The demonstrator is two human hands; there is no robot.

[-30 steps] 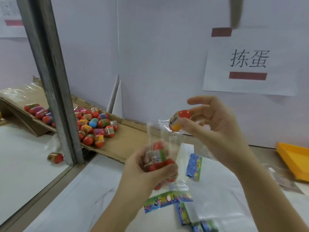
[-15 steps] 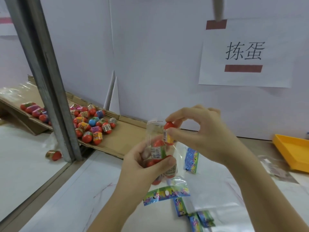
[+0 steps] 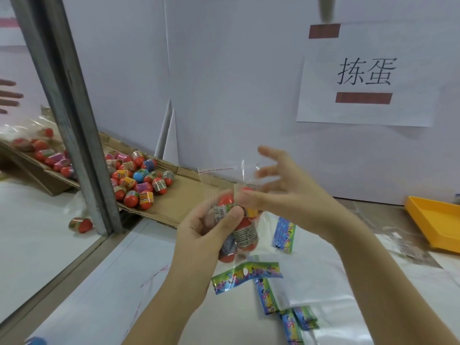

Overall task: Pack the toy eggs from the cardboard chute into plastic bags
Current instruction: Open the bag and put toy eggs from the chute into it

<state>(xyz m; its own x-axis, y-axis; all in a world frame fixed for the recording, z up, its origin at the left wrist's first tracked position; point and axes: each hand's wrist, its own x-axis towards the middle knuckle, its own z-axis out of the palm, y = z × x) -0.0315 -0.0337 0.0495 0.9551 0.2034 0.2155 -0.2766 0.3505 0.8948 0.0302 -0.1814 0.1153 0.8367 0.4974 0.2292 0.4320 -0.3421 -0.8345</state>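
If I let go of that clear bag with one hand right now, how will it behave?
Probably floppy: the clear bag crumples around the toy eggs where the left hand squeezes it. Its empty top stands loose, so it would likely fold over. The eggs weigh down the bottom, so it may sag or slip; the right hand looks spread open beside it.

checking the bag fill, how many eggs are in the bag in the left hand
4 that I can make out in the plastic bag, more may be hidden: one by the left hand's thumb, one under the right hand's fingertips, one mid-bag, one at the bottom.
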